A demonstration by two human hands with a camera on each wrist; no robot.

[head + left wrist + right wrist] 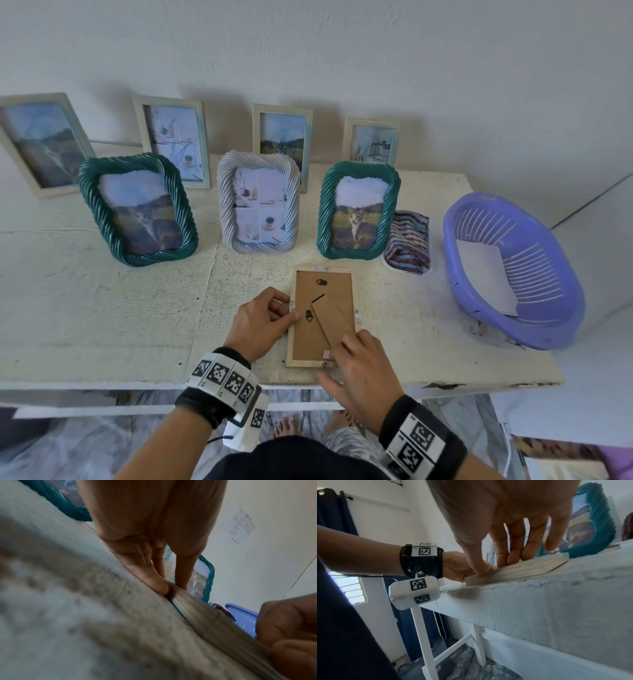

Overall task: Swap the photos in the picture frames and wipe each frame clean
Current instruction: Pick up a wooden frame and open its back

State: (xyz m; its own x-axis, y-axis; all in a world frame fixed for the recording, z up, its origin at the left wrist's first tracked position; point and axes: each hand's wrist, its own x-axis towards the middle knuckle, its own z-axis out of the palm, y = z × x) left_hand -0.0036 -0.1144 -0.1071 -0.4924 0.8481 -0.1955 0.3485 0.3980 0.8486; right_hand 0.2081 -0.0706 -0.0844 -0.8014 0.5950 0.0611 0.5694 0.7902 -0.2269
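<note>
A small wooden frame [322,315] lies face down near the table's front edge, its brown backing and folded stand facing up. My left hand [294,311] pinches the frame's left edge by a metal tab, with the thumb on the backing and the fingers curled at the side. In the left wrist view the left hand [171,586] meets the frame's side [205,615]. My right hand [334,359] rests on the near right corner, its fairly straight fingertips pressing down. In the right wrist view the right hand [493,568] presses on top of the frame [530,566].
Behind stand a green rope frame [137,209], a white rope frame [258,202] and a green cat-photo frame [358,210], with several pale frames along the wall. A striped cloth [407,243] and a purple basket [548,308] holding a white sheet sit at the right.
</note>
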